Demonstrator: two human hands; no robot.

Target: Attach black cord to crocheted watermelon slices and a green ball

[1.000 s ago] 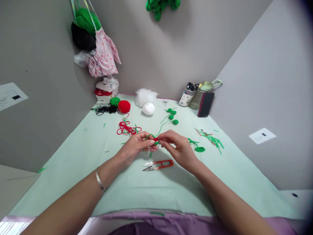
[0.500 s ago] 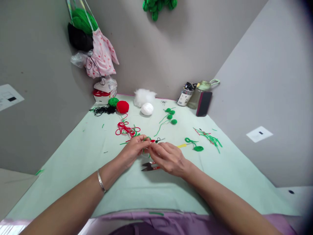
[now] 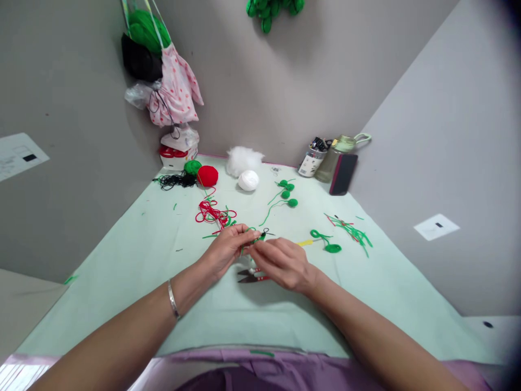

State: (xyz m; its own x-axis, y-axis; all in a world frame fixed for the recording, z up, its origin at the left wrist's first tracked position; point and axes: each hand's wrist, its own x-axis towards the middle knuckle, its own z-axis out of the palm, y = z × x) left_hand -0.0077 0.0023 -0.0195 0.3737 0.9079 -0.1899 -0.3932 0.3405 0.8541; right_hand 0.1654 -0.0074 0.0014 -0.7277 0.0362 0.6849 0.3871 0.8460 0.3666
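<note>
My left hand (image 3: 228, 247), a bracelet on its wrist, pinches a small green yarn piece (image 3: 262, 237) with a black loop at its far end. Close against it, the fingers of my right hand (image 3: 283, 262) are closed together; what they grip is hidden. Green and white strands (image 3: 251, 262) hang between the hands. Thread snips (image 3: 249, 277) with dark blades lie on the table under my right hand. Just beyond that hand is a yellow-handled tool (image 3: 304, 243), its thin tip toward a green crocheted piece (image 3: 332, 248).
Tangled red yarn (image 3: 209, 212) lies beyond my left hand. Behind it are a red yarn ball (image 3: 207, 176), black yarn (image 3: 177, 180) and a white ball (image 3: 248, 180). Several green pieces (image 3: 292, 202) and cut strands (image 3: 352, 231) lie rightward. A phone (image 3: 344, 174) leans by a bottle (image 3: 328, 165).
The whole view has shifted slightly. The red bit between my fingertips no longer shows, and more green shows by the black loop. Both hands stay close together.
</note>
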